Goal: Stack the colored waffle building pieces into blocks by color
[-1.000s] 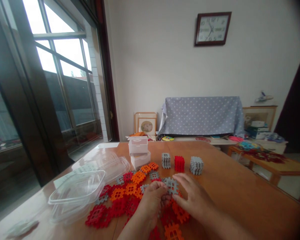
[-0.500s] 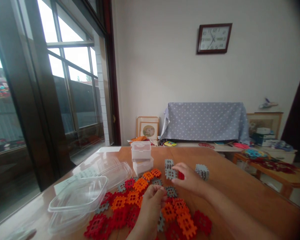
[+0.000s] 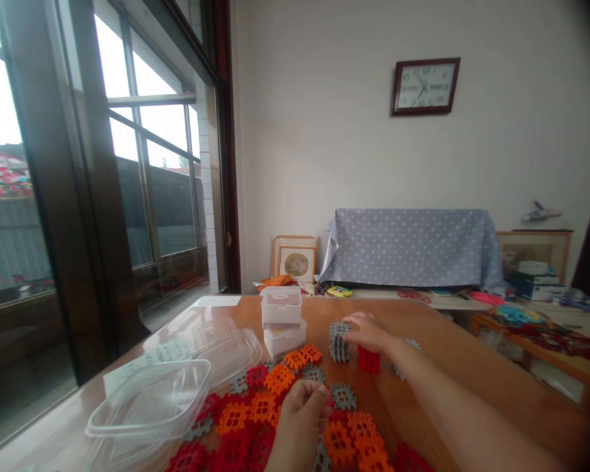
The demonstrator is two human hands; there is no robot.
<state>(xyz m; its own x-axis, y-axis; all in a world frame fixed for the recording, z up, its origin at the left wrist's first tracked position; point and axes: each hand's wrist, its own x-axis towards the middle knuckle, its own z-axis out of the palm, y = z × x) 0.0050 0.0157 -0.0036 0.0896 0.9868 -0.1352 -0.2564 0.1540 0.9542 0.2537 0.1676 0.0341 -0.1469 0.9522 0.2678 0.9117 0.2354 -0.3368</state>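
Note:
My right hand (image 3: 368,332) is at a stack of grey notched plastic tiles (image 3: 339,342), its thumb and fingers closed on the front grey tile at the stack's right side. A stack of red tiles (image 3: 369,360) stands just below that hand, with a few grey tiles (image 3: 399,372) partly hidden behind the forearm. My left hand (image 3: 302,406) is closed in a pinch over the loose pile; whatever it holds is hidden. Around it lie orange tiles (image 3: 262,407), red tiles (image 3: 233,447) and a dark grey tile (image 3: 343,396), overlapping one another.
Clear plastic tubs (image 3: 150,396) and lids (image 3: 236,351) sit on the left of the wooden table (image 3: 472,367). Two small white boxes (image 3: 282,305) are stacked behind the pile. A paper sheet (image 3: 150,360) lies by the tubs, and a low side table (image 3: 535,347) stands at the right.
My right hand has brought a grey tile against the grey stack. The red stack now shows below it, and the forearm covers more of the grey pieces at right. My left hand stays pinched.

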